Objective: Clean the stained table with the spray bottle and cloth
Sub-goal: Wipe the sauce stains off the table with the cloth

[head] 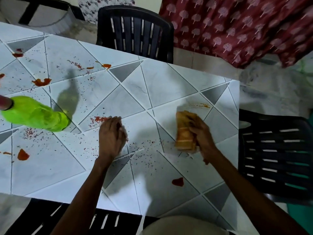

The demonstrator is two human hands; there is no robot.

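The white and grey patterned table (pixel 152 85) carries red blobs, such as one (pixel 177 181) near the front and another (pixel 41 81) at the left, and many small red specks. A green spray bottle (pixel 37 114) stands on the left part of the table. My right hand (pixel 201 134) grips a folded orange-tan cloth (pixel 183 133), held just below a thin red smear (pixel 201 105) on the table's right side. My left hand (pixel 111 138) lies on the table with fingers stretched toward a patch of red specks (pixel 100 118). Both hands are blurred.
Black slatted plastic chairs stand at the far edge (pixel 135 29), at the right edge (pixel 276 153) and at the near edge (pixel 67 217). A maroon patterned fabric (pixel 237 28) hangs beyond the far right corner.
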